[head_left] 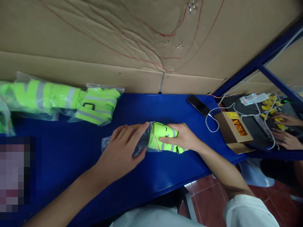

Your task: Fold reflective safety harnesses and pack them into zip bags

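Observation:
A rolled neon-yellow reflective vest (163,145) with grey strips lies partly inside a clear plastic bag (149,138) that has a red line at its mouth. My right hand (183,137) grips the vest at its outer end, thumb on top. On the other side my left hand (127,142) holds the bag, its thumb and fingers around the plastic near the mouth; the fingertips beneath are partly hidden. The closed end of the bag sticks out left of that hand.
Bagged neon-yellow reflective vests (97,105) lie in a row at the back left of the blue table (142,107). Toward the right are a black phone (198,105), a white cable (213,130) and an open cardboard box (233,129). Another person's hands (287,138) work beyond the frame.

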Tool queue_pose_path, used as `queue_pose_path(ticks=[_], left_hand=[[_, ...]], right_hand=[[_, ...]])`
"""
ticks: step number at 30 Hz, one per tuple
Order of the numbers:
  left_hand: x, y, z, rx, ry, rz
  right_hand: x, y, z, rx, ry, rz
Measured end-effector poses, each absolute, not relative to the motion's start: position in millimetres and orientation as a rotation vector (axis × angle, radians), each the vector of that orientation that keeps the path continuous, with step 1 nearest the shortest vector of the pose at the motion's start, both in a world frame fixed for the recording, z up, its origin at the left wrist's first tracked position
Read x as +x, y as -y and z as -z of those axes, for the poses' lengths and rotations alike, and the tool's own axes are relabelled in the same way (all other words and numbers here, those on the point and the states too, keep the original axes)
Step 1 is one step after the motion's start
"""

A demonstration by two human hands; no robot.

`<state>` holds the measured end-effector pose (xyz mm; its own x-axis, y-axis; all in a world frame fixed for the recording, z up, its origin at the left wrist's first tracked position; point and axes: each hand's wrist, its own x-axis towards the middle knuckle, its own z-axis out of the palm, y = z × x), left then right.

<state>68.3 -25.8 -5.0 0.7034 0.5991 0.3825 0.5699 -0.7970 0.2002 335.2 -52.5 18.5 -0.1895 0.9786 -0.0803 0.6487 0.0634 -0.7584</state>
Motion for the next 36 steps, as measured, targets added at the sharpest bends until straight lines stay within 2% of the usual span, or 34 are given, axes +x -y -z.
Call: queue_pose_path(ticks=[5,16,21,36], left_hand=[[74.8,35.9,9.1,2.877,-1.042,-0.534],[80.2,38.1,9.2,2.942,-1.094,-0.711],[81.6,45.2,8.4,2.966,-1.075,-0.737],[91.6,53.4,9.1,2.947,-0.931,-0.541]], right_hand=[[324.5,56.7,-17.3,-1.557,1.858,-1.094],[324.5,59.6,-19.8,-1.711,1.985,-0.920],[323.9,60.3,-24.4,-1.703,2.045,-0.977],[314.9,62.7,-19.2,-1.653,2.093,-0.986]])
